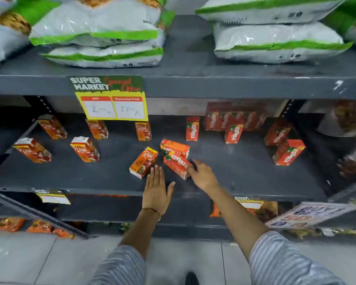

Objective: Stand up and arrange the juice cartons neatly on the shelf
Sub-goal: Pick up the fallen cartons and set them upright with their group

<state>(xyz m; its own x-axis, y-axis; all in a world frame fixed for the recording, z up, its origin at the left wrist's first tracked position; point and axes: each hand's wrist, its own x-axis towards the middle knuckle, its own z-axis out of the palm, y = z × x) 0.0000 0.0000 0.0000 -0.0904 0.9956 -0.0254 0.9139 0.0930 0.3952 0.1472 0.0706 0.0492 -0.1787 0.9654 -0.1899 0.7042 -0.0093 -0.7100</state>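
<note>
Orange and red juice cartons are scattered on the dark grey shelf (pixel 245 177). Three lie flat in the middle: a Real carton (pixel 143 162), a Maaza carton (pixel 174 148) behind it and another Maaza carton (pixel 176 164) in front. My left hand (pixel 155 191) is flat and open, fingertips just short of the fallen Real carton. My right hand (pixel 202 174) reaches the front Maaza carton, fingers at its right end, not closed around it. Several Real cartons (pixel 85 149) stand at the left and several Maaza cartons (pixel 233 133) at the right.
A yellow price sign (pixel 113 106) hangs from the upper shelf edge (pixel 214 86). Large white and green bags (pixel 99 36) lie on the shelf above. Orange packets (pixel 10 224) sit on the lowest shelf. A packed block of Maaza cartons (pixel 234 117) stands at the back right.
</note>
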